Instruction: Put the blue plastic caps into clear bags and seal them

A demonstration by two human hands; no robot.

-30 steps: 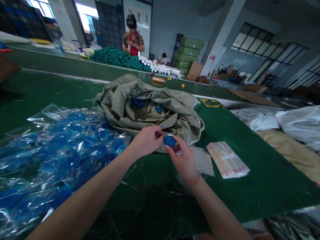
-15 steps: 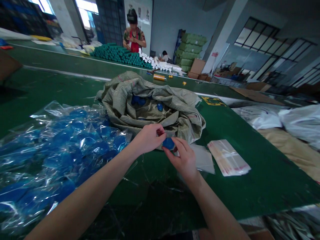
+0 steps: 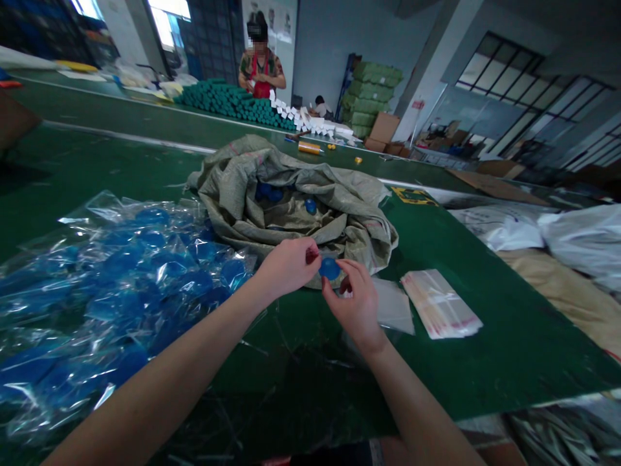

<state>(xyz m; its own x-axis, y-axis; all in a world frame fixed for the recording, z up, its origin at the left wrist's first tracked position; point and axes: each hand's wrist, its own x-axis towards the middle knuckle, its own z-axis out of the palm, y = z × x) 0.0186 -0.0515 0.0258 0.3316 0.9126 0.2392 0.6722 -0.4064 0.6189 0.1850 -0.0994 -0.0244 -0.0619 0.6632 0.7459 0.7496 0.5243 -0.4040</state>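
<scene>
At the far left of the green-topped work table (image 3: 504, 369), a heap of clear plastic bags (image 3: 121, 291) full of round blue pieces spreads to the table's edge and almost reaches the person's left forearm. Just right of the heap, the left hand (image 3: 288, 266) is curled closed, its fingertips (image 3: 303, 255) pinching a small dark red scrap (image 3: 312, 255). A round blue disc (image 3: 330, 268) sits between the two hands, in front of the sack's lower edge. The right hand (image 3: 354, 304) is half closed with its fingers bent, and its fingertips (image 3: 339, 266) are at the disc's edge, gripping it. Behind the hands lies a crumpled grey-green woven sack (image 3: 291, 194), with more blue pieces (image 3: 310, 206) in its open mouth. Further right, a loose clear bag (image 3: 392, 307) lies beside the right hand, then a bundle of flat clear bags (image 3: 439, 304) with red-printed edges, and white sacks (image 3: 577, 236) at the right. Far back, a co-worker (image 3: 261, 65) stands behind a long pile of teal rolls (image 3: 228, 103) and white boxes (image 3: 301, 120), near green bales (image 3: 373, 84) and cardboard cartons (image 3: 383, 133)
</scene>
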